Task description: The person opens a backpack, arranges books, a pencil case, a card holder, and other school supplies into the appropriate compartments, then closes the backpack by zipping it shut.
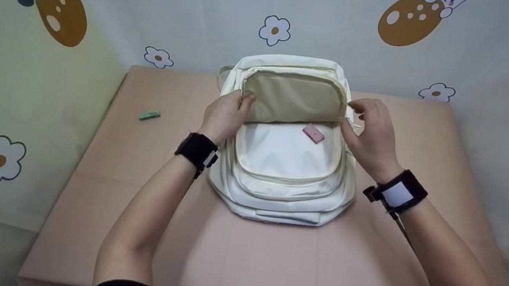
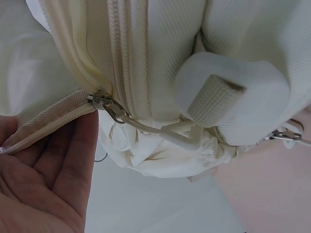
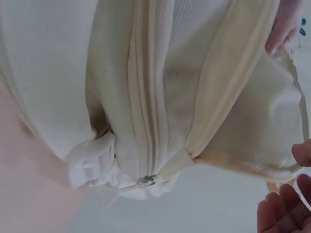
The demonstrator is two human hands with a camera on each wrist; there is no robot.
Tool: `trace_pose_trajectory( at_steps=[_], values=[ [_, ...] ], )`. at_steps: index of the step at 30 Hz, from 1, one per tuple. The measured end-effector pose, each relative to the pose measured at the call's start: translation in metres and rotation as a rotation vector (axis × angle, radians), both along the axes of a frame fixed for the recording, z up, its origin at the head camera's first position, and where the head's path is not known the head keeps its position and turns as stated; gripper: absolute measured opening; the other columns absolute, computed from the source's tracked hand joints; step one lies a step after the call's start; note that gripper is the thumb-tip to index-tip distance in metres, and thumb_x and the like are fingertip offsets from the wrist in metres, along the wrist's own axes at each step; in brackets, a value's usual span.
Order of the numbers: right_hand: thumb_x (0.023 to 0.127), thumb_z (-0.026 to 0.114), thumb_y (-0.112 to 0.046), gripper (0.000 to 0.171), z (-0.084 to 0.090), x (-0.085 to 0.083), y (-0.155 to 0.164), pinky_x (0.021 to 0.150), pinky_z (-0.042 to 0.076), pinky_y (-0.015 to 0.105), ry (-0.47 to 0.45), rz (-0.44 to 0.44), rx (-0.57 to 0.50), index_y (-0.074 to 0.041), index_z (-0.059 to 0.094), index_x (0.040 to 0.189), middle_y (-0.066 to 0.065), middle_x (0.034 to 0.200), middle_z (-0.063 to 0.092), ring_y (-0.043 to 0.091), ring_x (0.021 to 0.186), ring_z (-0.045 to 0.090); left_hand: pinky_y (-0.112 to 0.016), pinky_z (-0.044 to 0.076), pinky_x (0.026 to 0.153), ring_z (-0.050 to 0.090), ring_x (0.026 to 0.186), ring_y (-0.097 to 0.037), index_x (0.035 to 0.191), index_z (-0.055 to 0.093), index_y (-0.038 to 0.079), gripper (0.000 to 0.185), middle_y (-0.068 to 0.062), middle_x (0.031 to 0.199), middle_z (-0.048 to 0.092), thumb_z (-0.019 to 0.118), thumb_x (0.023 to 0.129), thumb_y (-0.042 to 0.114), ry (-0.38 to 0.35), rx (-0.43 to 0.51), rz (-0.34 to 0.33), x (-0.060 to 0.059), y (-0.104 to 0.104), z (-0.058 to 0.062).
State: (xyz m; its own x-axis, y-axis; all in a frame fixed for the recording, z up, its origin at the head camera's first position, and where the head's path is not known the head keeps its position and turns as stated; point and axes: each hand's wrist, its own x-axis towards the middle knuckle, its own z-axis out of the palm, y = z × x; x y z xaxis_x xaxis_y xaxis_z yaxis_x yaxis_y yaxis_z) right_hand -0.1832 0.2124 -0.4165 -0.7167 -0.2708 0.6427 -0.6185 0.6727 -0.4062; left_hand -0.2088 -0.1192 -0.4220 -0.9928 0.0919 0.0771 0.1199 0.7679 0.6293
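A white backpack (image 1: pixel 277 201) lies on the table, its front pocket unzipped. The pocket's flap (image 1: pixel 296 98) is turned up and shows a beige lining. My left hand (image 1: pixel 224 116) pinches the flap's left edge between thumb and fingers; in the left wrist view a metal zipper pull (image 2: pixel 102 100) hangs beside that edge. At the flap's right edge is my right hand (image 1: pixel 374 136); the right wrist view has the flap's edge between its thumb (image 3: pixel 303 153) and curled fingers. A small pink block (image 1: pixel 314 133) lies on the white inside of the pocket, just below the flap.
A small green block (image 1: pixel 149 115) lies on the pink-covered table (image 1: pixel 252 259), left of the backpack. Behind the table hangs a pale curtain (image 1: pixel 219 23) with flowers and cartoon prints. A side-release buckle strap (image 3: pixel 92 162) hangs at the bag's side.
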Motion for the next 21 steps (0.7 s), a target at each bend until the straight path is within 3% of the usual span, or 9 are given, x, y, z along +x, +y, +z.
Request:
trace_pose_trajectory(
  at_steps=[4, 6, 8, 10, 14, 17, 21],
  values=[
    [0.093, 0.076, -0.017, 0.053, -0.004, -0.017, 0.009, 0.108, 0.042, 0.048, -0.353, 0.044, -0.078, -0.004, 0.056, 0.14, 0.012, 0.138, 0.059, 0.028, 0.129, 0.053, -0.036, 0.039, 0.062, 0.048, 0.063, -0.019, 0.085, 0.051, 0.016, 0.04, 0.001, 0.07, 0.046, 0.041, 0.109, 0.048, -0.006, -0.002, 0.006, 0.0, -0.001, -0.001],
    [0.094, 0.077, -0.025, 0.057, -0.008, -0.024, 0.01, 0.113, 0.038, 0.049, -0.528, 0.07, -0.113, -0.008, 0.055, 0.143, 0.01, 0.142, 0.058, 0.027, 0.134, 0.051, -0.036, 0.039, 0.063, 0.049, 0.064, -0.019, 0.086, 0.052, 0.017, 0.04, 0.001, 0.071, 0.047, 0.041, 0.109, 0.048, -0.013, 0.003, 0.008, 0.0, -0.002, -0.002],
    [0.094, 0.077, -0.029, 0.055, -0.012, -0.03, 0.011, 0.112, 0.04, 0.049, -0.638, 0.09, -0.145, -0.008, 0.058, 0.141, 0.011, 0.14, 0.061, 0.028, 0.134, 0.052, -0.036, 0.039, 0.063, 0.049, 0.064, -0.02, 0.086, 0.052, 0.017, 0.041, 0.001, 0.071, 0.047, 0.041, 0.109, 0.049, -0.022, 0.007, 0.008, 0.0, -0.002, -0.002],
    [0.093, 0.078, -0.032, 0.052, -0.015, -0.035, 0.01, 0.106, 0.046, 0.044, -0.684, 0.093, -0.165, -0.007, 0.063, 0.135, 0.012, 0.134, 0.065, 0.027, 0.129, 0.056, -0.036, 0.039, 0.063, 0.049, 0.064, -0.02, 0.085, 0.051, 0.017, 0.042, 0.001, 0.071, 0.047, 0.041, 0.108, 0.05, -0.025, 0.008, 0.005, 0.0, -0.002, -0.002],
    [0.092, 0.079, -0.036, 0.046, -0.018, -0.04, 0.008, 0.089, 0.056, 0.031, -0.687, 0.076, -0.205, -0.005, 0.07, 0.124, 0.012, 0.123, 0.07, 0.023, 0.114, 0.063, -0.037, 0.038, 0.061, 0.047, 0.063, -0.02, 0.084, 0.049, 0.017, 0.043, 0.001, 0.07, 0.045, 0.04, 0.108, 0.051, -0.022, 0.007, 0.005, 0.0, -0.003, -0.001],
    [0.093, 0.076, -0.042, 0.046, -0.017, -0.041, 0.005, 0.079, 0.057, 0.024, -0.68, 0.038, -0.204, -0.006, 0.072, 0.12, 0.01, 0.115, 0.072, 0.02, 0.103, 0.065, -0.037, 0.038, 0.061, 0.046, 0.062, -0.019, 0.084, 0.049, 0.017, 0.043, 0.002, 0.069, 0.043, 0.041, 0.108, 0.051, -0.022, 0.023, 0.011, -0.001, -0.003, -0.001],
    [0.094, 0.069, -0.052, 0.047, -0.015, -0.044, 0.001, 0.072, 0.053, 0.026, -0.666, -0.043, -0.156, -0.009, 0.072, 0.113, 0.008, 0.102, 0.072, 0.019, 0.088, 0.063, -0.037, 0.038, 0.06, 0.047, 0.061, -0.019, 0.086, 0.054, 0.016, 0.043, 0.002, 0.069, 0.045, 0.044, 0.107, 0.053, -0.019, 0.072, 0.014, -0.001, -0.005, -0.001]
  ],
)
